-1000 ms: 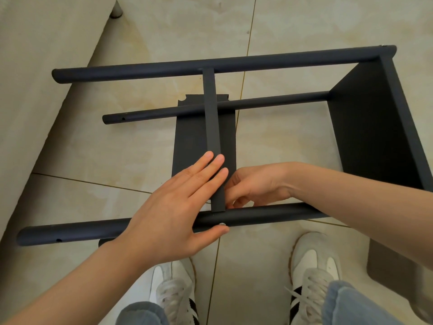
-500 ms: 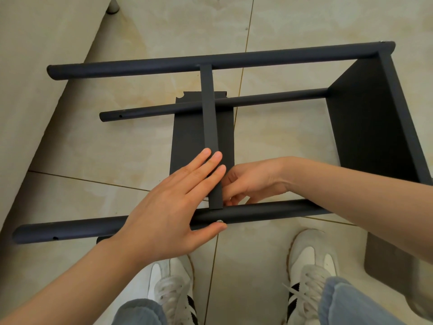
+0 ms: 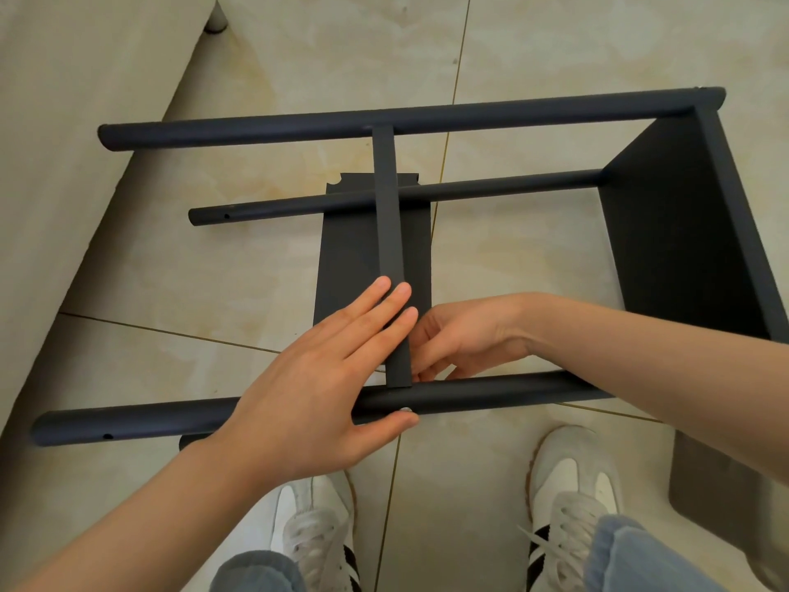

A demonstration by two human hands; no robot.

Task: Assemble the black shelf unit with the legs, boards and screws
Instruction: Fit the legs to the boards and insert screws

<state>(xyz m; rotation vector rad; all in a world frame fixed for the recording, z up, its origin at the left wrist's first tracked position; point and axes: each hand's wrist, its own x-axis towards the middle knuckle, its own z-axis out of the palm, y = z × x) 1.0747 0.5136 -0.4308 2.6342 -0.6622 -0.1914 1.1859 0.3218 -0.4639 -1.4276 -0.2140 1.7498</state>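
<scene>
The black shelf unit lies on its side on the tiled floor, with one board point(image 3: 679, 232) fixed at its right end. A middle board point(image 3: 389, 215) stands on edge between the far leg point(image 3: 299, 128) and the near leg point(image 3: 469, 395). My left hand point(image 3: 316, 378) lies flat over the near leg, fingers straight against the board's left face, thumb under a silver screw point(image 3: 404, 409) in that leg. My right hand point(image 3: 465, 339) reaches in behind the near leg, fingers curled at the board's right corner; what they pinch is hidden. A lower leg point(image 3: 491, 191) crosses behind.
A beige sofa point(image 3: 64, 143) with a round foot point(image 3: 215, 23) fills the left side. Another dark board point(image 3: 717, 484) lies flat on the floor at the right. My two white shoes point(image 3: 568, 480) stand just below the near leg.
The view has shifted slightly, so the shelf sits a little lower in frame. Both hands stay at the joint of middle board and near leg.
</scene>
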